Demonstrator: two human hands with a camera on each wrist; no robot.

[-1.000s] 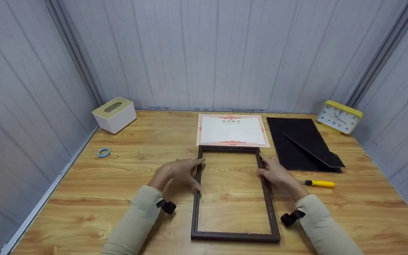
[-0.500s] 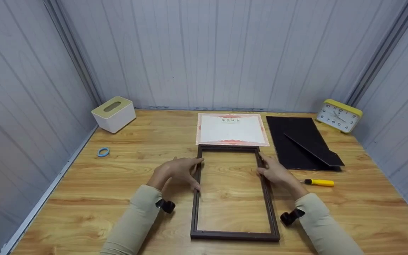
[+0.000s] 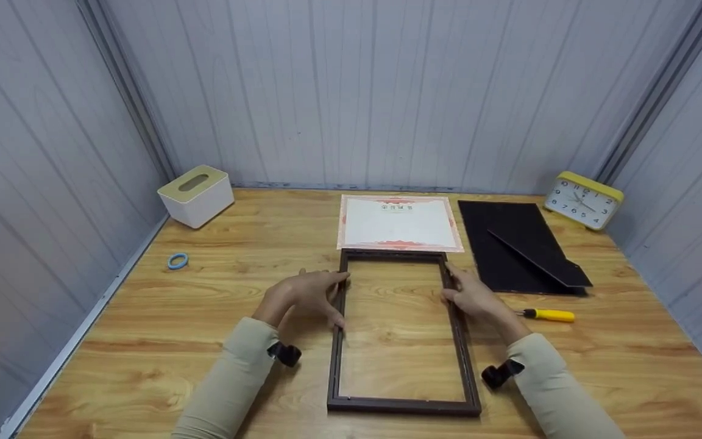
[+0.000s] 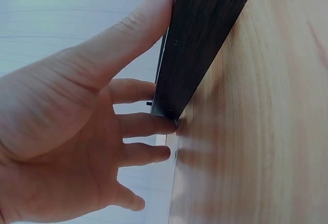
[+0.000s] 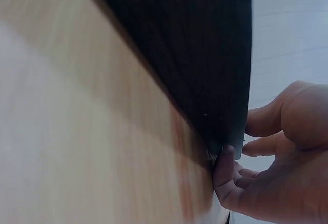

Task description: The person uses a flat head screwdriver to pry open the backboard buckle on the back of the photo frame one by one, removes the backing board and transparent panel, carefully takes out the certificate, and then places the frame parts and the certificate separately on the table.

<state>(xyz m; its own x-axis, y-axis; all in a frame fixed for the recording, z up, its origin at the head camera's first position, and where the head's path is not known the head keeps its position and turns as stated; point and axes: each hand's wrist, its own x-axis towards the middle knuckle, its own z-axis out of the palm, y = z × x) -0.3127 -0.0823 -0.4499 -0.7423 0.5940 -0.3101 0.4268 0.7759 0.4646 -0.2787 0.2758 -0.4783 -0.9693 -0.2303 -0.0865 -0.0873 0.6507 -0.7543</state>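
Observation:
A dark brown picture frame (image 3: 404, 405) lies flat on the wooden table, and bare tabletop shows through its opening. On its left rail rests my left hand (image 3: 308, 292), thumb and index finger touching the rail. The left wrist view shows that hand (image 4: 66, 131) with its fingers fairly straight and spread against the frame's dark side (image 4: 200, 39). Opposite, my right hand (image 3: 478, 299) grips the right rail. In the right wrist view, curled fingers of that hand (image 5: 287, 172) hold the far end of the frame's side (image 5: 195, 44).
Beyond the frame lies a red-bordered certificate (image 3: 397, 222). At right are a black backing board (image 3: 497, 219) with a raised stand leg (image 3: 540, 259), a yellow-handled screwdriver (image 3: 552, 315) and a clock (image 3: 584, 200). A tissue box (image 3: 198, 198) and blue ring (image 3: 178, 261) are left.

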